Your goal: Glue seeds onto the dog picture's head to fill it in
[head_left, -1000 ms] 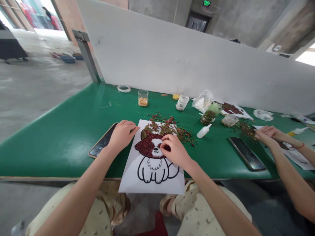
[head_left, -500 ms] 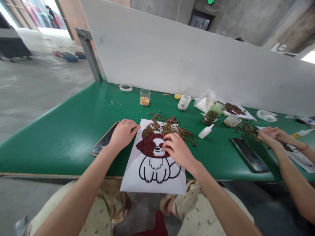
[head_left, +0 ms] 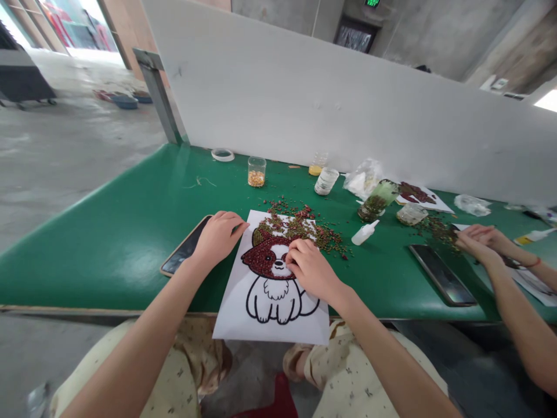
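A white sheet with a black outline drawing of a dog (head_left: 272, 302) lies on the green table (head_left: 122, 232), its near edge hanging over the table's front. Dark red beans (head_left: 261, 261) fill the dog's head. My left hand (head_left: 217, 235) rests curled on the sheet's upper left corner, beside a phone (head_left: 185, 254). My right hand (head_left: 311, 270) is closed in a pinch over the right side of the dog's face; whatever the fingertips hold is too small to make out. Loose red and green beans (head_left: 313, 229) are heaped on the sheet's top edge.
A white squeeze bottle (head_left: 363, 233) lies right of the beans. Behind stand a corn jar (head_left: 256, 172), small cups (head_left: 324, 181), a green bean jar (head_left: 374, 201) and a tape ring (head_left: 222, 155). Another person's hands (head_left: 476, 239) work at the right, near a second phone (head_left: 441, 281).
My right hand has shifted slightly down along the dog's face. The left hand has stayed on the sheet's corner. The camera has moved a little.
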A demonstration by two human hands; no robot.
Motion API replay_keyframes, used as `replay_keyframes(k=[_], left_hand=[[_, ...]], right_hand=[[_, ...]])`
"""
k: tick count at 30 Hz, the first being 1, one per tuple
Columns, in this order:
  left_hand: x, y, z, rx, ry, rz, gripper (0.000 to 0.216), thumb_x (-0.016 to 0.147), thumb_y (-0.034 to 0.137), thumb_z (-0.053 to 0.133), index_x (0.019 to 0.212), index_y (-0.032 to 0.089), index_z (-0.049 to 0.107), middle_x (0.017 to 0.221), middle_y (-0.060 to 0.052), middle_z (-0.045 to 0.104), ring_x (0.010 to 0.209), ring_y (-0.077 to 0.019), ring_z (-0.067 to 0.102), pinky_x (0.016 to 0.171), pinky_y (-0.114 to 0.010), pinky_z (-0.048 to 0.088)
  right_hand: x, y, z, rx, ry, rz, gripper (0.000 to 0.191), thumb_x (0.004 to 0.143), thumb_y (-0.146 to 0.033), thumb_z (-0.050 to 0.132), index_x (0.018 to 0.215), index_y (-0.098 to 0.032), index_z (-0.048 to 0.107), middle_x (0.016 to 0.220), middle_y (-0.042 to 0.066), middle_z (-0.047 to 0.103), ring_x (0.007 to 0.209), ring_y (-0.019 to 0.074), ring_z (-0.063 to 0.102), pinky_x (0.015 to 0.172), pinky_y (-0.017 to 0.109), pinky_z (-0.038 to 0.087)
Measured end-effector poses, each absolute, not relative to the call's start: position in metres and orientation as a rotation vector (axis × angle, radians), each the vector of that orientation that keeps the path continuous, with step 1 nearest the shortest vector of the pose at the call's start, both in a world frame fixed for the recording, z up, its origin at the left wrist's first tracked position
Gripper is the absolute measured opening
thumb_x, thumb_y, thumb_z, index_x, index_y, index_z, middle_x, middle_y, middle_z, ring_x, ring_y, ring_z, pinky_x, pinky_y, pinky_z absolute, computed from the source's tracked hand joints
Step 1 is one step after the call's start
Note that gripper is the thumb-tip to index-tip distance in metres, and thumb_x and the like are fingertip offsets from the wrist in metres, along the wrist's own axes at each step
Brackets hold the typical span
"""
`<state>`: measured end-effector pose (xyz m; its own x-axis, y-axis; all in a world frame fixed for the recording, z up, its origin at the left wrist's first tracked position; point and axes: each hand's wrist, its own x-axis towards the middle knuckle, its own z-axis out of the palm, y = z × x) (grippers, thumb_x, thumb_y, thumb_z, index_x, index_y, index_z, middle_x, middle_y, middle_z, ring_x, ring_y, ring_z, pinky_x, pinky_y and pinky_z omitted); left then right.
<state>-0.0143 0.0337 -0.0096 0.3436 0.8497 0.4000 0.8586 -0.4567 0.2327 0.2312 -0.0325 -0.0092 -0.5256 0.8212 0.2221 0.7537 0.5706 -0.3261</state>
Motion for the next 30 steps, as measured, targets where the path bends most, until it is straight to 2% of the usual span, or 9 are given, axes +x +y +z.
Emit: replay_keyframes(k=[7, 30], left_hand=[[-0.0154, 0.0327, -0.0084, -2.536, -1.647, -0.75, 0.034, 0.089, 0.03, 0.039, 0.084, 0.014, 0.068, 0.095, -0.01, 0.067, 0.091, -0.0249, 0.056, 0.084, -0.039, 0.044], [-0.0179, 0.0342, -0.0098, -2.524, -1.63, -0.758, 0.035, 0.09, 0.032, 0.037, 0.083, 0.016, 0.067, 0.095, -0.01, 0.067, 0.091, -0.0247, 0.057, 0.085, -0.039, 0.044]], right_hand=[[0.2286, -0.0326, -0.0082, -1.282, -2.506, 0.239, 0.012, 0.081, -0.006, 0.053, 0.076, -0.017, 0.052, 0.094, 0.005, 0.05, 0.093, 0.019, 0.043, 0.081, 0.033, 0.041], [0.225, -0.0283, -0.0059, -1.246, -2.495, 0.182, 0.014, 0.082, -0.006, 0.044, 0.081, -0.019, 0.05, 0.095, 0.008, 0.05, 0.092, 0.0209, 0.044, 0.081, 0.036, 0.04]])
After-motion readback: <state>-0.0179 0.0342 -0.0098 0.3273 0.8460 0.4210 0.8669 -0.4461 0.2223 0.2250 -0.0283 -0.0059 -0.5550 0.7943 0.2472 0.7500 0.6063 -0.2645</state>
